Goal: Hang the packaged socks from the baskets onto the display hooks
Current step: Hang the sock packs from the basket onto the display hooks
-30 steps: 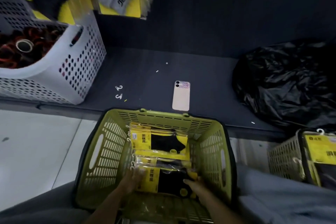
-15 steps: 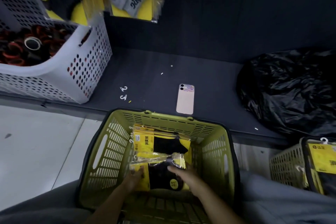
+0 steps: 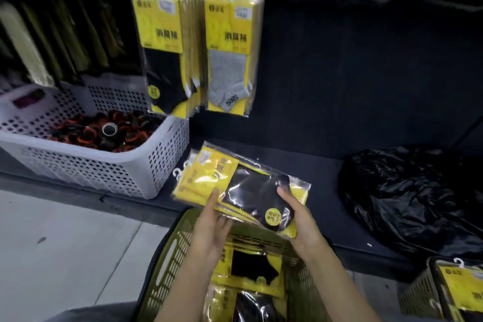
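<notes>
Holding a fanned stack of packaged black socks (image 3: 235, 185) above the olive-yellow basket (image 3: 162, 269), the left hand (image 3: 209, 232) and right hand (image 3: 303, 222) each grasp it with the thumb on top and the fingers curled under, the left at the near edge and the right at the sock-toe end. The packs are flat, glossy clear sleeves over yellow cards, with small white hangers at their far-left end. The basket below is slotted plastic with a long handle cut-out, and more black sock packs (image 3: 248, 269) lie inside it. On the dark shelf (image 3: 313, 165) to the left sits a white perforated basket (image 3: 156, 165) holding a jumble of orange-and-black rings and a tape roll (image 3: 109, 128). Above it, against the dark back panel, two bunches of packs hang: hanging black socks (image 3: 162, 47) and, just to the right, hanging grey socks (image 3: 230, 52). A crumpled, shiny black plastic bag (image 3: 407, 196) lies on the shelf at right. At the lower right corner a second slotted basket (image 3: 418, 295) holds another yellow pack (image 3: 460, 287). Pale floor (image 3: 65, 243) fills the lower left.
</notes>
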### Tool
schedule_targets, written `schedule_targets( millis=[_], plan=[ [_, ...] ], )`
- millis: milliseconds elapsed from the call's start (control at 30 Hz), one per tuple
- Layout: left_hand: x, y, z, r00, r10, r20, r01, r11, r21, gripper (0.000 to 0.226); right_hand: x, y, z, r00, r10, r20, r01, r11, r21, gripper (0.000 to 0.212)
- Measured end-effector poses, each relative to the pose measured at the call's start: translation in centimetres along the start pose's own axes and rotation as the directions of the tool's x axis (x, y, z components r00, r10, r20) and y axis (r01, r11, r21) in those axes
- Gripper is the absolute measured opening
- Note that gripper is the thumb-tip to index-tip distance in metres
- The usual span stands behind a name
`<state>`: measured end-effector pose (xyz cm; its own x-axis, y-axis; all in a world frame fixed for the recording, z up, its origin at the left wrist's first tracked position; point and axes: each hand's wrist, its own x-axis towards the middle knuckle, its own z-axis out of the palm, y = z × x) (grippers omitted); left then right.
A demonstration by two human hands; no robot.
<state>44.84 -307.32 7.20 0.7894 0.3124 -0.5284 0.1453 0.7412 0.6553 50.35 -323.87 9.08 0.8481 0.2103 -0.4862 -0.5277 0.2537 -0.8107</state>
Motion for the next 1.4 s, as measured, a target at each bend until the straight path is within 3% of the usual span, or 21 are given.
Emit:
schedule_targets(
  millis=[100, 233, 333, 433, 533, 667, 733, 800, 967, 1100, 1400],
  plan=[
    [-2.2, 3.4, 2.9, 0.96, 0.16, 0.229, -0.17, 0.985, 0.026, 0.036, -0.9, -2.4, 2.1, 0.99, -0.073, 0.123, 0.062, 0.993, 0.096, 0.056],
    [-4.5, 7.9, 4.5, 0.851, 0.457, 0.259, -0.509, 0.839, 0.193, 0.016, -1.6, -4.9, 4.4, 0.959, -0.252, 0.126, 0.259, 0.965, -0.038, 0.063],
    [-5.6, 11.4, 5.2, 0.755, 0.583, 0.301, -0.653, 0.71, 0.263, 0.019, -1.7, -7.8, 5.9, 0.908, -0.416, 0.051, 0.418, 0.891, -0.176, 0.06],
    [-5.7, 14.2, 5.7, 0.662, 0.643, 0.385, -0.749, 0.588, 0.307, 0.028, -2.6, -11.7, 8.5, 0.82, -0.555, 0.14, 0.572, 0.783, -0.244, 0.047],
    [-5.3, 16.2, 6.3, 0.628, 0.63, 0.457, -0.778, 0.52, 0.353, 0.036, -3.7, -14.7, 11.4, 0.747, -0.613, 0.256, 0.663, 0.717, -0.216, 0.038],
    [-5.2, 17.9, 7.4, 0.598, 0.619, 0.51, -0.801, 0.483, 0.353, 0.047, -4.2, -16.5, 14.1, 0.722, -0.623, 0.3, 0.68, 0.72, -0.139, 0.023],
    [-5.0, 18.7, 7.6, 0.569, 0.644, 0.512, -0.822, 0.457, 0.339, 0.04, -4.0, -16.7, 14.8, 0.737, -0.611, 0.289, 0.655, 0.751, -0.084, 0.022],
    [-4.9, 19.4, 7.6, 0.545, 0.658, 0.52, -0.838, 0.414, 0.354, 0.019, -3.6, -16.7, 15.3, 0.765, -0.578, 0.284, 0.613, 0.788, -0.049, 0.022],
    [-4.3, 22.4, 6.3, 0.496, 0.777, 0.387, -0.844, 0.327, 0.425, 0.044, -1.7, -17.9, 15.5, 0.796, -0.572, 0.197, 0.593, 0.803, -0.063, 0.017],
    [-3.4, 25.3, 5.1, 0.418, 0.867, 0.272, -0.85, 0.268, 0.454, 0.049, 0.0, -19.9, 16.2, 0.772, -0.619, 0.142, 0.635, 0.763, -0.123, 0.013],
    [-3.0, 27.8, 5.4, 0.363, 0.905, 0.222, -0.871, 0.244, 0.427, 0.049, 5.2, -21.5, 19.9, 0.768, -0.638, 0.061, 0.634, 0.741, -0.221, 0.01]
  ],
)
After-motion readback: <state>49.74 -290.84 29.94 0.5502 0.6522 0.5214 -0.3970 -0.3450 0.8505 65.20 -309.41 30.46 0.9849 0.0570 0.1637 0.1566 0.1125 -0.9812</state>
